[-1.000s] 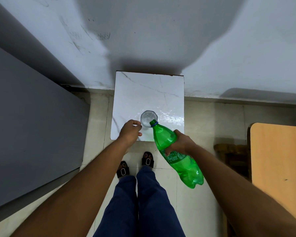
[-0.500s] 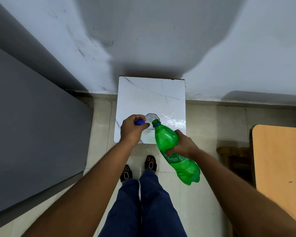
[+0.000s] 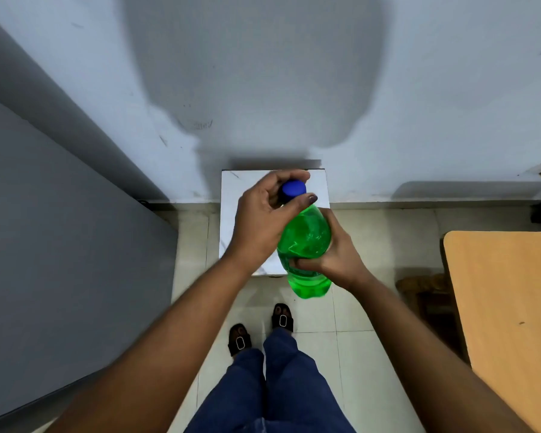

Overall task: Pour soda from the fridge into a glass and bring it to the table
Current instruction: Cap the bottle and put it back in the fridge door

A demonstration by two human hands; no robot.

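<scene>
Soda bottle [image 3: 306, 242] is standing upright in my right hand [image 3: 338, 257], gripped around its body; my left hand [image 3: 263, 220] is pinching the blue cap [image 3: 293, 188], hiding the glass on the white stand [image 3: 231, 195].

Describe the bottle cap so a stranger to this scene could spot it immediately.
Find the small white marble-topped stand against the wall. Above it the right hand grips a green soda bottle. At its top, between the left hand's fingertips, sits the blue cap, the only blue item there.

bottle [image 3: 305, 242]: 1 | cap [image 3: 293, 188]: 1 | hands [image 3: 260, 223]: 2 | sandals [image 3: 239, 339]: 2 | wooden table [image 3: 506, 307]: 1
</scene>
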